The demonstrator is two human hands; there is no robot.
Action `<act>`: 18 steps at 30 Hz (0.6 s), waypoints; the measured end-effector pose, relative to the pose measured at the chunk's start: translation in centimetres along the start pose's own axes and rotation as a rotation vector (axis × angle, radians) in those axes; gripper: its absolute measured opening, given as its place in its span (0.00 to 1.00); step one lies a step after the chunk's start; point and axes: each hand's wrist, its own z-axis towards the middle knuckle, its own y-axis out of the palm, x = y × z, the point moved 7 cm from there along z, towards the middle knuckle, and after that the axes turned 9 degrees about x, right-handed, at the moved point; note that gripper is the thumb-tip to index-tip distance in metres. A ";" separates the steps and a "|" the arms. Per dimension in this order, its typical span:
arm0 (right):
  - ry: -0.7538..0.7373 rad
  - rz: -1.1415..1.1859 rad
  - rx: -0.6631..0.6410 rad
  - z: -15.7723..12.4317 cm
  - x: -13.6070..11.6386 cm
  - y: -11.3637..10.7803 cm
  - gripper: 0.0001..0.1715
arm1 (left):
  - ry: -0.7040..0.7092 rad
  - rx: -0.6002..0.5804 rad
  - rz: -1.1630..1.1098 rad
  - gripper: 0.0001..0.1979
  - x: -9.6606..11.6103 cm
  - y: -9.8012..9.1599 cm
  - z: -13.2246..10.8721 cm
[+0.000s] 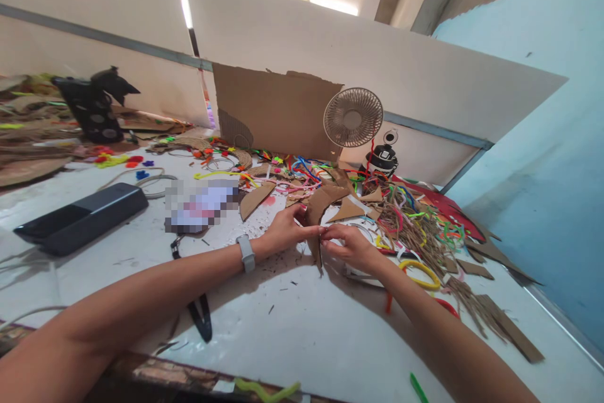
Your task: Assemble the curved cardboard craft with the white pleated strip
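A curved piece of brown cardboard [319,203] is held upright above the white table, its pointed lower end hanging down. My left hand [289,227], below a wrist with a light grey watch [246,253], grips it from the left side. From the right, my right hand [348,244] pinches the edge of the same piece, its fingertips close to my left thumb. A half-round cardboard piece [256,200] lies left of the hands, and a triangular cardboard piece [348,209] lies just behind my right hand.
A black box-shaped device [83,217] and a phone [202,205] with a black strap [201,318] lie on the left. Behind stand a round fan [353,117] and a large cardboard sheet [283,110]. Twine [425,233], pipe cleaners and a yellow ring [419,274] clutter the right.
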 end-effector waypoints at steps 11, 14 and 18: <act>0.007 0.064 -0.020 0.0 0.6 0.2 0.09 | 0.017 -0.005 0.008 0.22 -0.5 0.0 0.1; 0.016 0.088 -0.032 0.0 0.9 0.4 0.09 | 0.016 -0.008 -0.008 0.23 -0.7 0.1 0.1; 0.034 0.114 -0.032 0.0 1.2 0.4 0.09 | 0.022 -0.008 0.004 0.23 -0.4 0.0 0.1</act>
